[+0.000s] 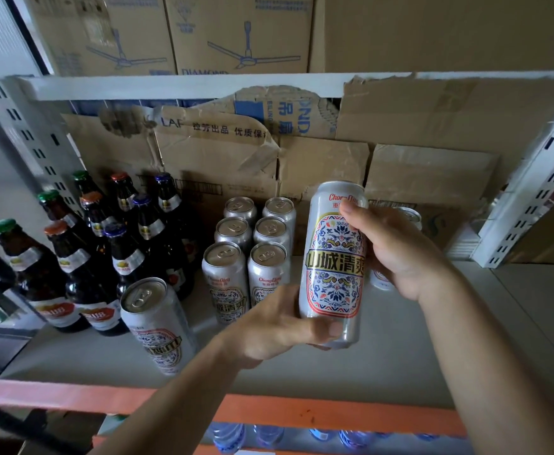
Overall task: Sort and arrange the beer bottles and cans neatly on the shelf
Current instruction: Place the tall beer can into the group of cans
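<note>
While scanning big to small, logged grey shelf [416, 356], torn cardboard boxes [203, 165] along back. Saw brown bottles [82, 257] upright at left, rowed by cap: green, orange, blue. Just beside, logged silver cans [252, 244] packed two by three, tabs up. Spotted loose can [157, 326] standing alone near front edge. Found patterned can [333, 267] held upright above shelf, right of block. Marked left hand [269, 330] curled round base, right hand [390, 251] gripping upper side, thumb on front. Glimpsed more cans [380, 280] partly hidden behind right hand.
</note>
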Demonstrator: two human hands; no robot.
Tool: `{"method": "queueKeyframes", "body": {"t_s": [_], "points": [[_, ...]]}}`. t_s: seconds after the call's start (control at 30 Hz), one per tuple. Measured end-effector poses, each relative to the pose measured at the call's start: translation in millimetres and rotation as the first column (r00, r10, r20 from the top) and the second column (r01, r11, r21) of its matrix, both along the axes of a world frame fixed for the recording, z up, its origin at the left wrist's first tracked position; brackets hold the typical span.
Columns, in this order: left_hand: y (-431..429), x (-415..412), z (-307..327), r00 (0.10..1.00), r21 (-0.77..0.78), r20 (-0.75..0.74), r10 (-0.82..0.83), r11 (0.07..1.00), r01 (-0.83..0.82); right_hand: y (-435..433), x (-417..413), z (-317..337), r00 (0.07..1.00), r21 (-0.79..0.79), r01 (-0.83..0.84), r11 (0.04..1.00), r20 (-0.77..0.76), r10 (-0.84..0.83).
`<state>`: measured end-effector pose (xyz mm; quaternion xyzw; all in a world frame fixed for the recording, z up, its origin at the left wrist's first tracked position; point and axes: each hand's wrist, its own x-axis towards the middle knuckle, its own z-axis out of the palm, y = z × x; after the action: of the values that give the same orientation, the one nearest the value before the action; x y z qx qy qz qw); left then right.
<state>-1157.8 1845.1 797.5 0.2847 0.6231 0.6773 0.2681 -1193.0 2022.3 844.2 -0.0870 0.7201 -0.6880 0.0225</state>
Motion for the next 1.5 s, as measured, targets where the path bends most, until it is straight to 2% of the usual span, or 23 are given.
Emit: {"method": "queueKeyframes", "body": {"t_s": [0.1,0.43,0.5,0.57,0.63,0.7,0.77,0.83,0.9,0.97,1.03,1.13,1.23,1.33,1.5], "points": [[-2.9,-5.2,3.3,0.999,-0.026,-0.052,0.001,1.0,-0.002,2.3,-0.1,5.9,1.0,0.019,-0.001,1.0,0.0,0.001],[-3.9,-14.1,8.9,0.996,0.004,-0.064,-0.056,0.998,0.057,-3.9,-9.7,12.9,0.995,-0.015,0.104,0.994,0.009,-0.104],[-5.5,-18.5,10.3,0.994,-0.038,-0.084,-0.068,0.997,0.065,-3.2,-12.8,11.9,0.993,-0.015,0.12,0.993,0.014,-0.119],[-7.9,-26.4,12.3,0.986,-0.147,-0.152,-0.064,0.988,0.042,-1.7,-16.3,11.8,0.991,-0.031,0.131,0.991,0.004,-0.131],[-12.4,-35.9,17.9,0.965,-0.26,-0.261,0.012,0.962,-0.082,2.2,-21.5,11.3,0.986,-0.026,0.164,0.986,-0.023,-0.165],[-20.9,-46.7,25.0,0.907,-0.287,-0.389,0.162,0.914,-0.286,8.1,-28.2,8.2,0.974,0.005,0.213,0.977,-0.075,-0.212],[-31.8,-56.0,31.9,0.786,-0.268,-0.528,0.321,0.816,-0.513,13.4,-34.4,0.5,0.964,0.09,0.24,0.967,-0.136,-0.227],[-42.2,-65.1,36.5,0.618,-0.249,-0.68,0.395,0.668,-0.701,17.2,-41.0,-12.7,0.957,0.201,0.269,0.942,-0.163,-0.239],[-51.7,-76.2,34.4,0.503,-0.269,-0.776,0.381,0.521,-0.81,18.6,-49.5,-28.8,0.949,0.258,0.309,0.915,-0.142,-0.281],[-60.9,-90.3,23.7,0.513,-0.333,-0.778,0.363,0.454,-0.826,17.6,-59.2,-43.7,0.937,0.323,0.349,0.88,-0.121,-0.327],[-65.7,-98.2,12.2,0.538,-0.356,-0.778,0.324,0.477,-0.804,15.9,-69.4,-56.7,0.935,0.37,0.354,0.859,-0.109,-0.338],[-66.8,-102.2,-2.0,0.52,-0.351,-0.828,0.211,0.527,-0.774,11.7,-84.0,-71.5,0.933,0.379,0.357,0.854,-0.103,-0.344],[-67.3,-103.8,-7.2,0.541,-0.405,-0.826,0.155,0.504,-0.763,6.0,-96.8,-80.6,0.938,0.385,0.344,0.857,-0.104,-0.33],[-70.5,-106.2,-9.5,0.529,-0.463,-0.849,-0.001,0.483,-0.743,0.0,-105.1,-85.9,0.954,0.393,0.298,0.87,-0.099,-0.282],[-68.7,-103.8,-6.5,0.512,-0.464,-0.858,-0.04,0.489,-0.739,-4.7,-116.8,-95.6,0.957,0.299,0.288,0.91,-0.11,-0.267]]}}
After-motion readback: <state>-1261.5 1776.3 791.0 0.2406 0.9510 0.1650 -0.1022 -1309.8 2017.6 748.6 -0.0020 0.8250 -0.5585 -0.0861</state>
